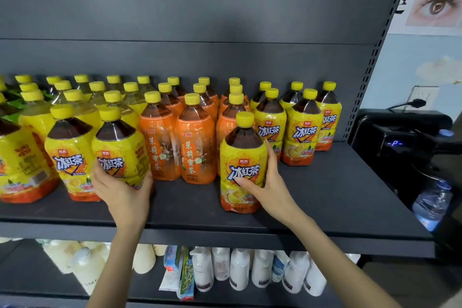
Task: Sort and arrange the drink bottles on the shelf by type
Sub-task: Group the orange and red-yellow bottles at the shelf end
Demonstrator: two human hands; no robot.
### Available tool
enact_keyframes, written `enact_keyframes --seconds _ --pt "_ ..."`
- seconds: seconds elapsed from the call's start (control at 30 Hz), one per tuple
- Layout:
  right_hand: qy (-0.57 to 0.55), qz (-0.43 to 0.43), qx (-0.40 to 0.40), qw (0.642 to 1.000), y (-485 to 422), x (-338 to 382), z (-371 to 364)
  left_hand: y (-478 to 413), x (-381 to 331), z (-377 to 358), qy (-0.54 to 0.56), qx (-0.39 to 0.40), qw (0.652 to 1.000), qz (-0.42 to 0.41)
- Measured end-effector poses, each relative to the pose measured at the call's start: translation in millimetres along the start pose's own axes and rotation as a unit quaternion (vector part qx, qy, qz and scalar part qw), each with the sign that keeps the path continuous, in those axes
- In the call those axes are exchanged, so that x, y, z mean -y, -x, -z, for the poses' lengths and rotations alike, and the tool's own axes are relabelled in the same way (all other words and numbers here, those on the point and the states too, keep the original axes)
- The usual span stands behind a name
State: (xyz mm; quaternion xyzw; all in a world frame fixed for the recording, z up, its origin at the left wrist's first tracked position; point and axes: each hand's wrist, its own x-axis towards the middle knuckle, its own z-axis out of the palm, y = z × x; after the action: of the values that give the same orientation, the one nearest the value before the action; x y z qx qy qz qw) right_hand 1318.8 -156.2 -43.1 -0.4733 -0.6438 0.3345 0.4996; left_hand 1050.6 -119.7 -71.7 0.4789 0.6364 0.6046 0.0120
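A dark shelf carries rows of yellow-capped drink bottles. Yellow-labelled iced tea bottles fill the left part and several more stand at the right. Orange-labelled jasmine tea bottles stand in the middle. My left hand grips the lower part of a yellow iced tea bottle beside the orange group. My right hand grips another yellow iced tea bottle, which stands alone near the shelf's front, ahead of the orange rows.
The lower shelf holds white lotion bottles, toothpaste boxes and pale pouches. To the right sit a black machine with a lit display and a clear water bottle. Perforated uprights frame the shelf's right side.
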Motion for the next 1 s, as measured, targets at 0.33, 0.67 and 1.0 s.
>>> enact_keyframes --seconds 0.33,0.67,1.0 --pt "0.01 0.001 -0.015 1.0 2.4 -4.4 3.6 -7.4 -3.8 8.4 0.001 0.014 0.997 0.079" --pt "-0.011 -0.014 -0.009 1.0 13.9 -10.6 44.3 19.5 -25.9 10.6 -0.012 0.063 0.995 0.08" --pt "-0.024 -0.034 -0.048 0.998 29.8 -18.5 108.9 74.4 -61.4 -22.1 0.119 0.237 0.964 0.0"
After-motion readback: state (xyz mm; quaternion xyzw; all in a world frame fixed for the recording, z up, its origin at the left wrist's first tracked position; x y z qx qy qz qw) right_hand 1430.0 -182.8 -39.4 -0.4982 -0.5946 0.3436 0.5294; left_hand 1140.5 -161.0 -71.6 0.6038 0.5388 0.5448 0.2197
